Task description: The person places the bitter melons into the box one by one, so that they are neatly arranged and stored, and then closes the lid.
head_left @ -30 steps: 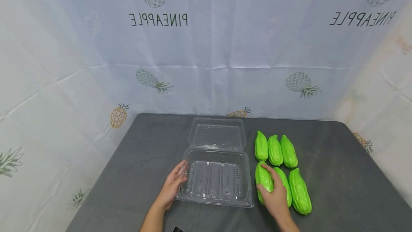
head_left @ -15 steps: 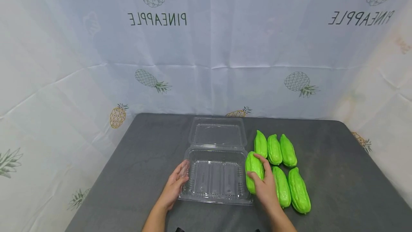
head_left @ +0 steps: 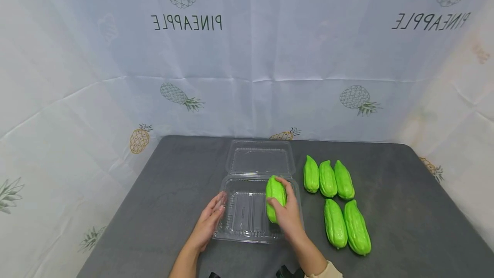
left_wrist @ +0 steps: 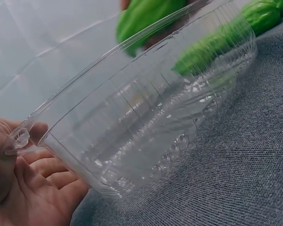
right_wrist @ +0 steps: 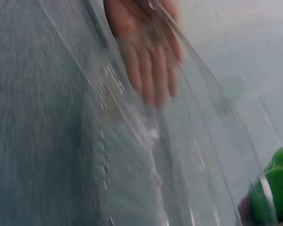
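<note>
My right hand (head_left: 291, 216) grips a bright green, ridged bitter melon (head_left: 274, 200) over the right half of the clear plastic container (head_left: 241, 240). In the left wrist view this bitter melon (left_wrist: 148, 21) shows above the container's rim. My left hand (head_left: 205, 226) holds the container at its left side, the thumb at the rim and the fingers along the outer wall. Through that wall the right wrist view shows the left hand (right_wrist: 148, 61). The container's lid (head_left: 260, 161) lies folded back behind the base. No other bitter melon is in the base.
To the right, three bitter melons (head_left: 328, 179) lie side by side at the back and two bitter melons (head_left: 335, 224) in front, on the grey table (head_left: 185, 175). A pineapple-print cloth (head_left: 254, 55) hangs behind the table.
My right hand has lifted the bitter melon from the front row and carried it left over the container's base. My left hand has stayed at the container's left side.
</note>
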The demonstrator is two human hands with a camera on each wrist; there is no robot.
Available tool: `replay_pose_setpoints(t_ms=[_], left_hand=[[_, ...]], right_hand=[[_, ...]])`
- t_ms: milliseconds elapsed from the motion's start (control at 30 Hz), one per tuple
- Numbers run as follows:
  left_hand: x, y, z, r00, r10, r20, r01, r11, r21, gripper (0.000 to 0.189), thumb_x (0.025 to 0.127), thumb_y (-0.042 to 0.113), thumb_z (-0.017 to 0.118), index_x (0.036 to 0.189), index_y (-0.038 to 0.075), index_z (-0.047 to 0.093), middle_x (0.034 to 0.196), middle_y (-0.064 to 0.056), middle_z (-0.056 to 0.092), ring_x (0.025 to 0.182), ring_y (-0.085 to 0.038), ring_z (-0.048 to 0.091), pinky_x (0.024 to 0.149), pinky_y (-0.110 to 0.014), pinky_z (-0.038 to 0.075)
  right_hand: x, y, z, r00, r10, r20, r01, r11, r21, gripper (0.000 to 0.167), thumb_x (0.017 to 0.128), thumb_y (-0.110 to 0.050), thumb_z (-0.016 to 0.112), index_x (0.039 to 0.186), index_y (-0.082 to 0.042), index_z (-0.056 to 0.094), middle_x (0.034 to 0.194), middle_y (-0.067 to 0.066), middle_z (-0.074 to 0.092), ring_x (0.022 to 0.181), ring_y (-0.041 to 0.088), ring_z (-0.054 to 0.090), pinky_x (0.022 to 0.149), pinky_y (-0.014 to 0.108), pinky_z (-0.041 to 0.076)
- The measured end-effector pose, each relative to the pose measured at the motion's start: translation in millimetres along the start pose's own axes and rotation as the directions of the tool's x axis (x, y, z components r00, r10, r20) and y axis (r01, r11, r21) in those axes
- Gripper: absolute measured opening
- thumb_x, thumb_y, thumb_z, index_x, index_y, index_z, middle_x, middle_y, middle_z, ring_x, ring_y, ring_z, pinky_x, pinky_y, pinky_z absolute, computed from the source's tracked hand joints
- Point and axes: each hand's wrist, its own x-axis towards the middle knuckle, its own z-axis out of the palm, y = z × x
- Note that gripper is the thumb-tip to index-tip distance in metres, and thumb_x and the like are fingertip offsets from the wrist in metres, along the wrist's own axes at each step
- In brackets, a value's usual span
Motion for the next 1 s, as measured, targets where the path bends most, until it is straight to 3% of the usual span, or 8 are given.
replay_pose_setpoints(t_ms=[200, 467, 633, 833, 1000], left_hand=[[0.9, -0.2, 0.3, 1.000, 0.019, 0.007, -0.019, 1.000, -0.004, 0.058, 0.101, 0.019, 0.037, 0.144, -0.010, 0.011, 0.152, -0.028, 0.010, 0.140, -0.039, 0.006, 0.098, -0.003, 0.030], [-0.6, 0.5, 0.9, 0.998, -0.058, -0.038, 0.059, 0.998, 0.016, 0.057, 0.101, 0.021, 0.038, 0.146, -0.003, 0.014, 0.154, -0.021, 0.014, 0.143, -0.032, 0.011, 0.110, -0.018, 0.027], [-0.9, 1.1, 0.0, 0.997, -0.075, -0.030, 0.075, 0.997, 0.015, 0.056, 0.101, 0.021, 0.038, 0.147, -0.002, 0.013, 0.155, -0.020, 0.014, 0.144, -0.031, 0.011, 0.106, -0.011, 0.029], [-1.0, 1.4, 0.4, 0.995, -0.090, -0.038, 0.092, 0.995, 0.034, 0.059, 0.101, 0.025, 0.038, 0.147, -0.001, 0.013, 0.155, -0.018, 0.014, 0.144, -0.029, 0.011, 0.114, -0.035, 0.019], [-1.3, 1.1, 0.1, 0.995, -0.094, -0.035, 0.094, 0.995, 0.019, 0.061, 0.101, 0.028, 0.039, 0.147, 0.000, 0.012, 0.156, -0.017, 0.013, 0.144, -0.026, 0.009, 0.114, -0.039, 0.016]], right_hand=[[4.4, 1, 28, 0.999, 0.000, 0.039, -0.001, 1.000, 0.021, 0.060, 0.079, 0.003, 0.056, 0.133, -0.017, 0.043, 0.117, 0.021, 0.047, 0.087, 0.022, 0.052, 0.064, 0.029, 0.048], [6.8, -2, 54, 0.998, -0.018, 0.067, 0.016, 0.999, 0.028, 0.060, 0.076, 0.003, 0.058, 0.131, -0.017, 0.045, 0.116, 0.021, 0.050, 0.085, 0.021, 0.053, 0.062, 0.028, 0.048], [5.7, -3, 68, 0.996, -0.019, 0.085, 0.016, 0.999, 0.035, 0.060, 0.077, 0.003, 0.059, 0.133, -0.014, 0.044, 0.119, 0.020, 0.049, 0.090, 0.022, 0.052, 0.064, 0.027, 0.047], [5.3, -1, 81, 0.995, -0.004, 0.102, 0.003, 1.000, 0.009, 0.059, 0.078, 0.003, 0.058, 0.134, -0.010, 0.042, 0.119, 0.018, 0.049, 0.093, 0.023, 0.053, 0.067, 0.028, 0.046], [0.9, 2, 91, 0.994, -0.031, 0.105, 0.036, 0.998, -0.051, 0.057, 0.079, -0.003, 0.060, 0.133, -0.011, 0.044, 0.119, 0.017, 0.046, 0.093, 0.022, 0.052, 0.068, 0.028, 0.046]])
